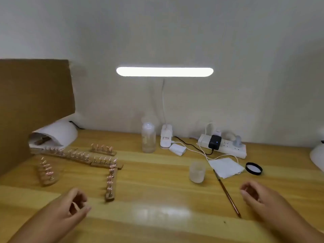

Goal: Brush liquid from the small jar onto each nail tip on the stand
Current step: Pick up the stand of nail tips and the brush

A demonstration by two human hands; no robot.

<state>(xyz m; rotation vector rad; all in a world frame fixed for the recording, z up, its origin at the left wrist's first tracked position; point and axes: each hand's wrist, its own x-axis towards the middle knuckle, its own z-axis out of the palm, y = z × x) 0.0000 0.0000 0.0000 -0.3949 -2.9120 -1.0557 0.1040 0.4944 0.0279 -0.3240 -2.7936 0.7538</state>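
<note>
A small frosted jar [197, 172] stands open on the wooden desk, its black lid [253, 168] lying to the right. A thin brush [227, 192] lies flat on the desk between the jar and my right hand [257, 195]. Several wooden stands with pink nail tips sit at the left; the nearest stand [111, 184] points toward me, just beyond my left hand [73, 206]. Both hands hover low over the desk with fingers loosely curled and hold nothing.
A lit desk lamp [164, 71] with a white base stands at the back, beside a clear bottle [148, 137]. A power strip [222, 146] with cables, a folded white tissue [225, 166], a white nail dryer [57, 134] and a cardboard panel [35, 102] surround the area.
</note>
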